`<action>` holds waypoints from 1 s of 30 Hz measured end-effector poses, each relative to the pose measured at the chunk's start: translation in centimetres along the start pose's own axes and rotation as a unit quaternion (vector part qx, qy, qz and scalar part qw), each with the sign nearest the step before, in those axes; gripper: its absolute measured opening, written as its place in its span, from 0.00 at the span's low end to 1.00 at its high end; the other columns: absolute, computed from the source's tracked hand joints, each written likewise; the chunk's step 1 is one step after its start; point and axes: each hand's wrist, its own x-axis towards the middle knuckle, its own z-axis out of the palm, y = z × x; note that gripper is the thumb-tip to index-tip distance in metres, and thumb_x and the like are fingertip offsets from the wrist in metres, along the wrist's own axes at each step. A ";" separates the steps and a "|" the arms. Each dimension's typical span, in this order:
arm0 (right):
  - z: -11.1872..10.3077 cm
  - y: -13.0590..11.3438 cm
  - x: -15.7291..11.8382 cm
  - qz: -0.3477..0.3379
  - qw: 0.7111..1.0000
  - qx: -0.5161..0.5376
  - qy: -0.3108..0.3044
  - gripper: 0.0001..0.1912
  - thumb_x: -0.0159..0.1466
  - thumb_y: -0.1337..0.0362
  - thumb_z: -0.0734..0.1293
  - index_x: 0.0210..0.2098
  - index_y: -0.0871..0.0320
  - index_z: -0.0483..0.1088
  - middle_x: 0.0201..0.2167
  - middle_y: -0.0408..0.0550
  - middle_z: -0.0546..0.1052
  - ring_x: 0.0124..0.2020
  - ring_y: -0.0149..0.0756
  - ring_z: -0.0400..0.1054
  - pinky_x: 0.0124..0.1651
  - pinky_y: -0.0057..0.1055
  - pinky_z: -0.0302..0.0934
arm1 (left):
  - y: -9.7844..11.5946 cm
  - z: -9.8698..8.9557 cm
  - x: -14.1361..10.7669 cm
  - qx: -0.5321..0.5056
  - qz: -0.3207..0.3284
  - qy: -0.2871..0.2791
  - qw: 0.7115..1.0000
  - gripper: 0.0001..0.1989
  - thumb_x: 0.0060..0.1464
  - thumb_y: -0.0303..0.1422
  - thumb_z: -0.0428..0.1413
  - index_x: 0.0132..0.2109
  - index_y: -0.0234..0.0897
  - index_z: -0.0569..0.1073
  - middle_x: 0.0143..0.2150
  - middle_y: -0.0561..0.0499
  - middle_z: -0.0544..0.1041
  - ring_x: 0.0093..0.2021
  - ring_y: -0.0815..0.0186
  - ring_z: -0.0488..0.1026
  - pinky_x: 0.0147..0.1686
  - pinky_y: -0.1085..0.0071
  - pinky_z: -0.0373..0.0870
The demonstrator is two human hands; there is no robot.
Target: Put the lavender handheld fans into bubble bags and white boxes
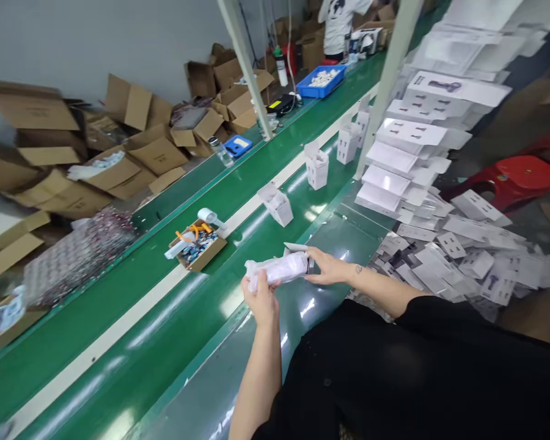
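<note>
My left hand grips the near end of a long whitish item in clear plastic wrap, thumb on top. At the item's other end, my right hand is closed round a small white carton whose raised flap shows above the wrap. The carton is mostly hidden by the hand and the item, so I cannot tell how far the item sits inside it. Both hands are over the metal ledge along the belt's near side. Just beyond them, an open white carton lies tilted on the green conveyor belt.
More open white cartons stand farther along the belt. An open cardboard box of small parts sits across the white strip. Flat printed cartons are stacked high at right, beside a metal post and red stools. Another person stands at the far end.
</note>
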 end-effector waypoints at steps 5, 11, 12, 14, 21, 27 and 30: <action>1.0 1.7 1.2 -0.048 0.985 -0.158 0.043 0.36 0.49 0.54 0.71 0.53 0.58 0.56 0.52 0.57 0.64 0.52 0.48 0.63 0.53 0.42 0.58 | -1.2 0.6 -1.5 0.128 0.119 -0.018 0.984 0.19 0.52 0.41 0.55 0.47 0.37 0.63 0.40 0.49 0.70 0.33 0.67 0.72 0.29 0.71 0.72; 0.3 3.8 2.8 0.012 0.978 -0.185 0.095 0.35 0.49 0.53 0.72 0.49 0.57 0.53 0.42 0.52 0.69 0.43 0.46 0.70 0.44 0.41 0.64 | 0.0 3.1 0.9 0.417 0.314 -0.148 0.840 0.15 0.55 0.36 0.52 0.49 0.36 0.65 0.45 0.42 0.71 0.47 0.59 0.70 0.45 0.65 0.68; 0.0 4.0 3.0 0.012 0.980 -0.176 0.089 0.37 0.48 0.53 0.72 0.49 0.56 0.51 0.42 0.51 0.70 0.42 0.45 0.70 0.43 0.40 0.64 | 0.7 3.6 1.4 0.471 0.324 -0.191 0.798 0.14 0.55 0.35 0.51 0.49 0.37 0.66 0.45 0.42 0.71 0.48 0.59 0.69 0.46 0.65 0.67; -0.3 4.3 3.1 -0.004 0.986 -0.156 0.066 0.40 0.45 0.54 0.74 0.49 0.55 0.49 0.43 0.51 0.70 0.42 0.44 0.71 0.43 0.40 0.65 | 2.1 4.5 2.1 0.567 0.314 -0.280 0.708 0.12 0.55 0.32 0.51 0.47 0.38 0.67 0.42 0.44 0.72 0.46 0.59 0.70 0.44 0.66 0.67; -0.7 5.4 2.9 -0.050 0.993 -0.111 0.013 0.39 0.48 0.55 0.73 0.51 0.55 0.48 0.48 0.55 0.68 0.46 0.44 0.69 0.48 0.43 0.65 | 0.2 4.9 -0.4 0.708 0.299 -0.267 0.582 0.20 0.55 0.40 0.53 0.52 0.36 0.68 0.50 0.37 0.70 0.55 0.48 0.62 0.51 0.51 0.61; -3.1 4.5 4.4 -0.039 0.991 -0.120 -0.043 0.34 0.50 0.57 0.71 0.51 0.56 0.51 0.45 0.53 0.69 0.41 0.41 0.71 0.42 0.39 0.67 | -2.3 3.2 -2.7 0.644 0.325 -0.304 0.623 0.28 0.54 0.52 0.49 0.56 0.42 0.66 0.55 0.44 0.70 0.63 0.42 0.50 0.57 0.33 0.35; -3.3 2.7 8.1 -0.072 0.984 -0.133 -0.095 0.35 0.48 0.57 0.73 0.49 0.56 0.52 0.46 0.53 0.68 0.40 0.42 0.71 0.43 0.39 0.67 | -1.3 1.8 -2.7 0.621 0.299 -0.254 0.679 0.26 0.55 0.49 0.50 0.57 0.44 0.66 0.55 0.46 0.70 0.64 0.43 0.47 0.58 0.35 0.35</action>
